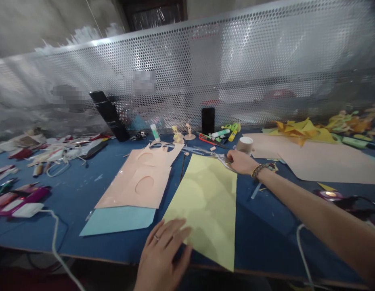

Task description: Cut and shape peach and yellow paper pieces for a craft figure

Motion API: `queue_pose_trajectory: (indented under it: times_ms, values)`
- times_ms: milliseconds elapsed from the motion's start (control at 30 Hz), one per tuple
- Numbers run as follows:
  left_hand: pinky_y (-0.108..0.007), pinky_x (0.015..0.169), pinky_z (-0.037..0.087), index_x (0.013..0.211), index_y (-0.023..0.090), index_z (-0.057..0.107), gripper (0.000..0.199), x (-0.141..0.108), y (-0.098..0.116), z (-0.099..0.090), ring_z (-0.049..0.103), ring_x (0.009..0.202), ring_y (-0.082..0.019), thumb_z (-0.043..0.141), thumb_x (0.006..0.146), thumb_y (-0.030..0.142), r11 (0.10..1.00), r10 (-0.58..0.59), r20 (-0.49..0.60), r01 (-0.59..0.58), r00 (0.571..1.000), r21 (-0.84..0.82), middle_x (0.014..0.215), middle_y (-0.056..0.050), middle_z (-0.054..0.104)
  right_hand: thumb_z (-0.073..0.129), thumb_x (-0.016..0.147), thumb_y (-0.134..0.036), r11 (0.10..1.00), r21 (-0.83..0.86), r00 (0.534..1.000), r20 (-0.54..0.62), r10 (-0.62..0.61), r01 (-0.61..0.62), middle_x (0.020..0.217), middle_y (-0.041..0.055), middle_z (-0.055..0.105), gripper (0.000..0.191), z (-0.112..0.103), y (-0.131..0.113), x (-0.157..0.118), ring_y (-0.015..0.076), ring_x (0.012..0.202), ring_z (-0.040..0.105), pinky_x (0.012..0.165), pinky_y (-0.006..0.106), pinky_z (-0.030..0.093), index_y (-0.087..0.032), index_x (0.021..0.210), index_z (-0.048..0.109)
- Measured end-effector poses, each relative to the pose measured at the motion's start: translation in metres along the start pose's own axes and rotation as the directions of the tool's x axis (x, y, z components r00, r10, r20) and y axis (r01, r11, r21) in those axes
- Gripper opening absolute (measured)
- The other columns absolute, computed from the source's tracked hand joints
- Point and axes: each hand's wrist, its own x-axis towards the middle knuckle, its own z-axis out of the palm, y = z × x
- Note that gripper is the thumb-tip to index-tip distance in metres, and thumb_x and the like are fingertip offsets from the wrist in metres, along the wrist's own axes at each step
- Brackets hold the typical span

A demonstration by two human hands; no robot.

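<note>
A pale yellow sheet (205,202) lies on the blue table (266,226) in front of me. My left hand (163,254) rests flat on its near left corner, fingers spread, a ring on one finger. My right hand (240,161), with a beaded bracelet at the wrist, reaches to the sheet's far right corner and grips a pair of scissors (219,155) whose blades point left along the far edge.
A peach sheet with oval cut-outs (139,178) lies left of the yellow one, over a light blue sheet (117,220). A tape roll (245,144), glue stick (155,132), markers (226,131), a dark phone (208,120) and a perforated metal screen (235,72) are behind. Cables run at both sides.
</note>
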Motion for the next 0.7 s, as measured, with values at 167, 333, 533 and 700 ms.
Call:
queue_pose_trajectory:
  times_ms: [167, 333, 533, 700]
  values:
    - [-0.046, 0.085, 0.053, 0.131, 0.022, 0.052, 0.043, 0.011, -0.012, 0.001, 0.058, 0.114, -0.032, 0.053, 0.089, 0.035, 0.951, -0.253, 0.120, 0.224, 0.960, 0.212, 0.132, -0.011, 0.058, 0.057, 0.092, -0.035, 0.996, 0.020, 0.989, -0.118, 0.085, -0.083, 0.099, 0.0044, 0.065, 0.025, -0.014, 0.010, -0.001, 0.0172, 0.083, 0.063, 0.074, 0.036, 0.053, -0.015, 0.106, 0.060]
    - [-0.052, 0.086, 0.050, 0.134, 0.013, 0.047, 0.055, 0.024, -0.011, 0.010, 0.053, 0.117, -0.038, 0.053, 0.089, 0.044, 0.923, -0.316, 0.180, 0.258, 0.932, 0.286, 0.135, -0.019, 0.053, 0.057, 0.087, -0.032, 0.991, 0.068, 0.956, -0.261, 0.130, -0.116, 0.086, 0.0099, 0.067, 0.023, -0.027, 0.007, -0.017, 0.0220, 0.076, 0.061, 0.061, 0.031, 0.042, -0.014, 0.102, 0.057]
    - [-0.047, 0.086, 0.049, 0.127, 0.017, 0.052, 0.045, 0.043, -0.018, 0.008, 0.057, 0.111, -0.034, 0.055, 0.088, 0.040, 0.932, -0.327, 0.206, 0.278, 0.922, 0.234, 0.124, -0.015, 0.060, 0.059, 0.084, -0.033, 0.992, 0.118, 0.963, -0.269, -0.013, 0.047, 0.081, 0.0073, 0.066, 0.018, -0.033, 0.004, -0.055, 0.0209, 0.071, 0.060, 0.058, 0.028, 0.039, -0.016, 0.089, 0.058]
    - [-0.048, 0.092, 0.045, 0.134, 0.011, 0.046, 0.059, 0.060, -0.032, 0.011, 0.053, 0.116, -0.037, 0.052, 0.088, 0.047, 0.874, -0.477, 0.368, 0.386, 0.798, 0.294, 0.126, -0.019, 0.057, 0.066, 0.078, -0.033, 0.984, 0.164, 0.984, -0.173, -0.045, 0.074, 0.073, 0.0069, 0.068, 0.016, -0.021, 0.025, -0.068, 0.0222, 0.064, 0.062, 0.056, 0.030, 0.042, -0.018, 0.077, 0.061]
